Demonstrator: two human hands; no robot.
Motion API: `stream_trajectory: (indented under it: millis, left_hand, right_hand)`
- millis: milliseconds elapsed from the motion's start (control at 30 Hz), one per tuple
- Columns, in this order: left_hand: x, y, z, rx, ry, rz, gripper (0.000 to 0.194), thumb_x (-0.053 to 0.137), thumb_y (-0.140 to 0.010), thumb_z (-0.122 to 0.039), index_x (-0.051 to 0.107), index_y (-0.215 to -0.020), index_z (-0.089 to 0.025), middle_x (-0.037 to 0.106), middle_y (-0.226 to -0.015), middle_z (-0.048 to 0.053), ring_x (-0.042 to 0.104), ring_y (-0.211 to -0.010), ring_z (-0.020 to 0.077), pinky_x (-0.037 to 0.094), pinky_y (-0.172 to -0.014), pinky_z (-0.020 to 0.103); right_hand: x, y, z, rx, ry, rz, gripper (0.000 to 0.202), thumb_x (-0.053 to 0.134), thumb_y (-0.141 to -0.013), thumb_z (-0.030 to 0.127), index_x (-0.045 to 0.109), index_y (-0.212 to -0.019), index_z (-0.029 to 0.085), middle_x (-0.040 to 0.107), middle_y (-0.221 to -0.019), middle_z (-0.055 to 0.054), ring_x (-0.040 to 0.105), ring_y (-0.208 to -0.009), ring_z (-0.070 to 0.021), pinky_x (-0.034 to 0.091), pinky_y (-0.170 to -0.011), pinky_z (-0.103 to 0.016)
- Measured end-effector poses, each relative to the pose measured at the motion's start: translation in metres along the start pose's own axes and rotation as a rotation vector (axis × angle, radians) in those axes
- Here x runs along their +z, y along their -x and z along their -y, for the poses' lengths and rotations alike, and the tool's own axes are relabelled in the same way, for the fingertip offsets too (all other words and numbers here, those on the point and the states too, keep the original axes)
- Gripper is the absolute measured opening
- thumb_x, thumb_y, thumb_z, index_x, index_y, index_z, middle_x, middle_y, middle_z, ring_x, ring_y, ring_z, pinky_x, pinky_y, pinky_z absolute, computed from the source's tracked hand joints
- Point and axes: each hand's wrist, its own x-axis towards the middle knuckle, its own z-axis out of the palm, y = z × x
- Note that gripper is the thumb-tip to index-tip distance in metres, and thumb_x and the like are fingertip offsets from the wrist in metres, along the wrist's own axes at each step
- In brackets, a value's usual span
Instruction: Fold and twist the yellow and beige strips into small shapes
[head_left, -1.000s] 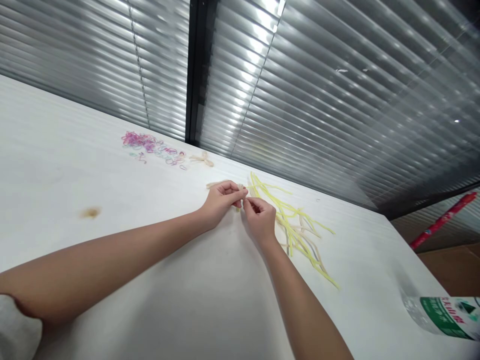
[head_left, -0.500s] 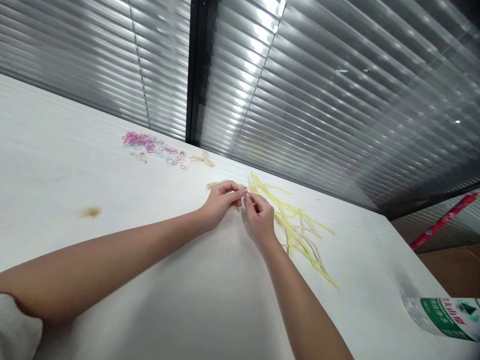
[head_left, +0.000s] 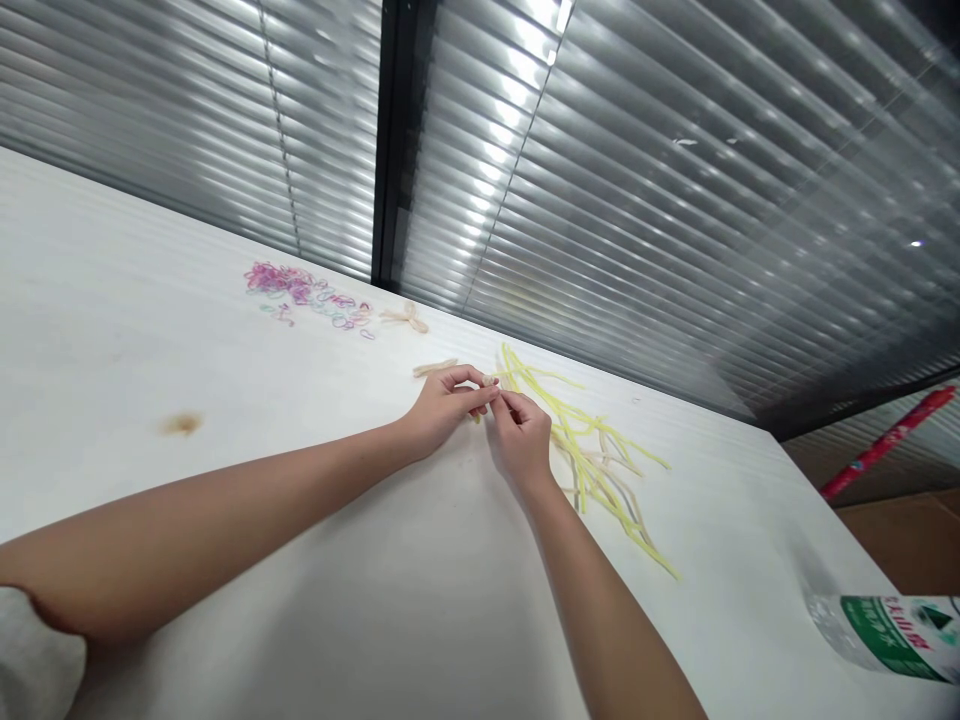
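Note:
My left hand [head_left: 448, 405] and my right hand [head_left: 523, 430] meet fingertip to fingertip over the table, both closed in a pinch. A small pale piece shows at the left fingertips, and a bit of yellow pokes out below them; the rest is hidden by the fingers. What the right fingertips grip is too small to make out. Beside my right hand lie loose yellow strips [head_left: 568, 418] mixed with beige ones. A beige strand bundle [head_left: 435, 368] rests just behind my left hand.
Pink, purple and teal small bands [head_left: 289, 283] lie in a pile at the back left, near a looped beige piece [head_left: 409, 317]. A bottle [head_left: 889, 632] lies at the right edge of the white table [head_left: 225, 380]. Slatted blinds behind glass [head_left: 600, 180] border the back.
Both hands have shifted very slightly to the right, and the fingers have moved a little around the small pale piece. The things on the table have not moved.

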Motion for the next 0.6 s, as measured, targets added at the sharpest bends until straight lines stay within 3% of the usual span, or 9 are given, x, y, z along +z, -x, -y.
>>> stream_trajectory:
  millis: [200,433,600]
  left_hand:
    - [-0.0001,0.0027,-0.0041,-0.004,-0.017,0.038,0.022,0.079,-0.062,-0.028,0.066,-0.075,-0.017,0.064,-0.084,0.001,0.054,-0.064,0.0088,0.042,-0.064,0.025]
    - [0.0005,0.0041,-0.0062,0.020,-0.023,0.038,0.018,0.077,-0.064,-0.028,0.067,-0.075,-0.017,0.063,-0.083,0.002,0.054,-0.064,0.0100,0.042,-0.062,0.026]
    - [0.0007,0.0027,-0.0057,0.005,0.000,0.053,0.018,0.072,-0.069,-0.029,0.065,-0.079,-0.017,0.059,-0.071,0.000,0.053,-0.061,0.0104,0.042,-0.061,0.025]
  right_hand:
    - [-0.0004,0.0006,0.0012,0.037,-0.008,-0.002,0.031,0.051,-0.085,0.035,0.066,-0.065,0.017,0.055,-0.060,0.002,0.046,-0.059,-0.0114,0.036,-0.060,-0.023]
    - [-0.0017,0.0019,0.0035,0.026,0.011,0.003,0.036,0.051,-0.086,0.040,0.062,-0.062,0.017,0.050,-0.056,0.003,0.041,-0.057,-0.0106,0.034,-0.057,-0.023]
    - [-0.0010,0.0017,0.0033,0.025,0.016,0.017,0.037,0.049,-0.087,0.042,0.060,-0.061,0.017,0.046,-0.054,0.003,0.040,-0.055,-0.0101,0.032,-0.055,-0.023]
